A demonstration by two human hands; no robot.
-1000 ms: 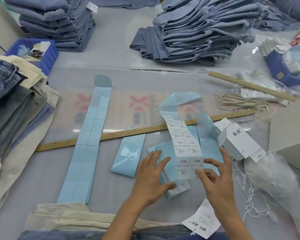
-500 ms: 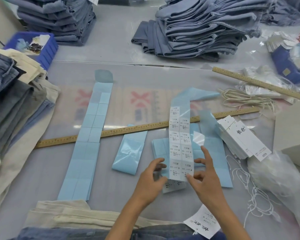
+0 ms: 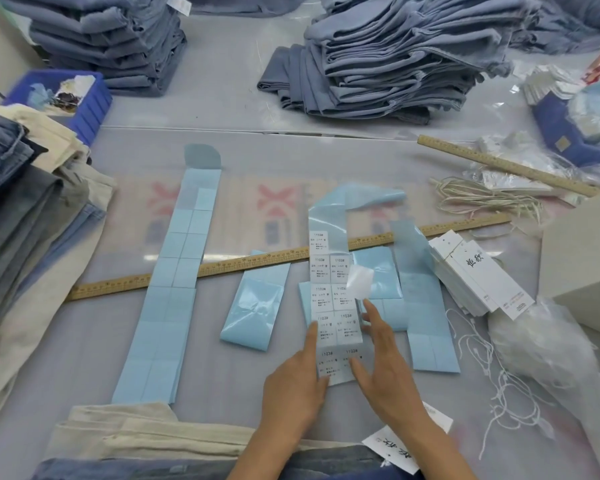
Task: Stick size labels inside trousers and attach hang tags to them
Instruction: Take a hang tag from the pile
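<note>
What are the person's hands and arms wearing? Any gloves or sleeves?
No gloves and no sleeves show. The left hand and right hand are bare, and both forearms are bare right down to the picture's bottom edge. I can see no rings, watch or bracelets.

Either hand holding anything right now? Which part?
Both hold the label strip at its near end: left hand on the left edge, right hand on the right. A peeled label is at the right fingertips.
</note>
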